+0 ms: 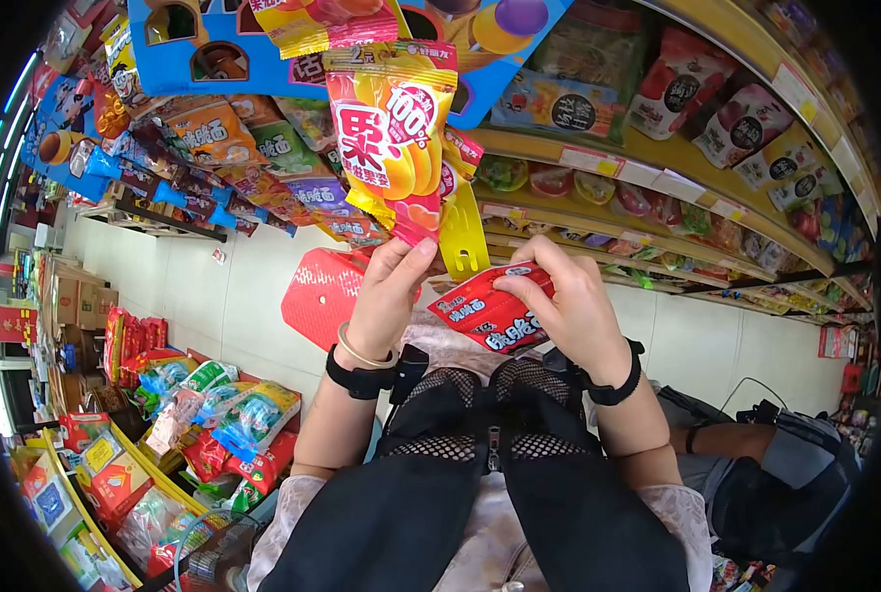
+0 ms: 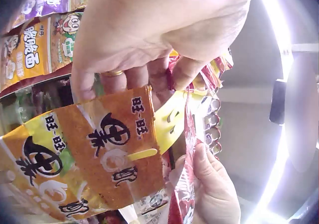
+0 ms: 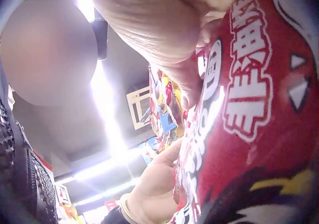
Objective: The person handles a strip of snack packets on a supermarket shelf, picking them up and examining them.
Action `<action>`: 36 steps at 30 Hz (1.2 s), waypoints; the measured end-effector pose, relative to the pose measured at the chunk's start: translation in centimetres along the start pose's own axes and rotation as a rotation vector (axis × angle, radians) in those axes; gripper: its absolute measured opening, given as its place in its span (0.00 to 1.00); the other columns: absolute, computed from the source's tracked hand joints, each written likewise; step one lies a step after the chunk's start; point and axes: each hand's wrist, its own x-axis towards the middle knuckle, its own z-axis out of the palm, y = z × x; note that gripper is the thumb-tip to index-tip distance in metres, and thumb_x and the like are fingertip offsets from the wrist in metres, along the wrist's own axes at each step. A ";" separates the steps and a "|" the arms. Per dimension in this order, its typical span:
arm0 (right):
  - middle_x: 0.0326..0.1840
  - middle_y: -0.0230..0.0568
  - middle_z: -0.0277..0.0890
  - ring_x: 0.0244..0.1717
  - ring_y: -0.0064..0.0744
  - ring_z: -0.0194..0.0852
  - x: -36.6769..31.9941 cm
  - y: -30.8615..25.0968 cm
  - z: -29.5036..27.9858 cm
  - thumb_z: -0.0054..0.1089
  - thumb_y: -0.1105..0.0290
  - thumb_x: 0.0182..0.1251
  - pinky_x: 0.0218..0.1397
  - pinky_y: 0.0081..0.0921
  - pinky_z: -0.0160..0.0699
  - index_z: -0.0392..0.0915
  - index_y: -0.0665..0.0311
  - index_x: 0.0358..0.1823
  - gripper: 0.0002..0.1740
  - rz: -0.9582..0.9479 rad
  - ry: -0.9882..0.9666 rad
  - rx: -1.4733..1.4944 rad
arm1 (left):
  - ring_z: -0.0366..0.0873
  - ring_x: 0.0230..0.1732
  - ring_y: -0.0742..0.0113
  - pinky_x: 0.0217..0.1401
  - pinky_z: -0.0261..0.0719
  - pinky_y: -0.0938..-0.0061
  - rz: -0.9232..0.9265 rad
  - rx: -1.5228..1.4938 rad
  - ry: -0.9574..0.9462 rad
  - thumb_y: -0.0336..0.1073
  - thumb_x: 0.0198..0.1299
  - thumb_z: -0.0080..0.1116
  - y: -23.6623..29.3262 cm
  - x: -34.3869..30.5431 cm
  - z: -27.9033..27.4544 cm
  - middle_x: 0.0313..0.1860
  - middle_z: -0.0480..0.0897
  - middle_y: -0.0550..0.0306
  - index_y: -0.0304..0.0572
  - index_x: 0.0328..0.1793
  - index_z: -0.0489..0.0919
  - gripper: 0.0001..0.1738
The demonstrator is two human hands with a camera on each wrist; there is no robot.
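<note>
My left hand (image 1: 386,296) pinches the lower pink end of a yellow-and-pink candy bag (image 1: 386,138) printed with fruit, hanging in front of me in the head view. Beside that bag dangles a yellow hanging strip (image 1: 463,237) with curved slots. A red snack noodle packet (image 1: 490,311) is held tilted by my right hand (image 1: 564,301), thumb on its face and fingers behind. In the right wrist view, the packet's red printed side (image 3: 249,109) fills much of the picture. Orange packets (image 2: 109,149) hang close below my left hand in the left wrist view.
Snack shelves (image 1: 657,178) curve along the right. More packets (image 1: 203,138) hang at the upper left under a blue display board (image 1: 179,69). A red panel (image 1: 322,296) shows behind my left wrist. Bagged goods (image 1: 253,414) are piled lower left; another person's arm (image 1: 727,441) is at right.
</note>
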 end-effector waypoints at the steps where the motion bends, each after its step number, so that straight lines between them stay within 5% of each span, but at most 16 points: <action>1: 0.23 0.48 0.76 0.26 0.48 0.77 -0.1 -0.1 0.1 0.61 0.69 0.59 0.27 0.33 0.72 0.71 0.67 0.35 0.10 0.004 0.047 -0.004 | 0.78 0.46 0.69 0.52 0.73 0.73 -0.010 0.006 0.009 0.35 0.67 0.48 -0.1 -0.1 -0.3 0.47 0.80 0.56 0.36 0.53 0.74 0.14; 14: 0.26 0.49 0.75 0.25 0.46 0.76 0.5 -1.2 1.2 0.62 0.70 0.58 0.28 0.32 0.72 0.71 0.69 0.32 0.10 -0.064 0.219 -0.008 | 0.75 0.53 0.70 0.59 0.71 0.71 -0.177 -0.196 -0.155 0.34 0.64 0.52 0.6 0.5 -0.9 0.53 0.78 0.56 0.36 0.58 0.71 0.18; 36: 0.25 0.45 0.70 0.22 0.44 0.72 -0.2 -0.8 2.4 0.62 0.72 0.57 0.24 0.33 0.69 0.70 0.68 0.28 0.10 -0.115 0.319 -0.133 | 0.77 0.51 0.71 0.54 0.75 0.73 -0.115 -0.217 -0.151 0.30 0.64 0.50 -0.9 0.7 -1.3 0.52 0.78 0.57 0.39 0.59 0.70 0.17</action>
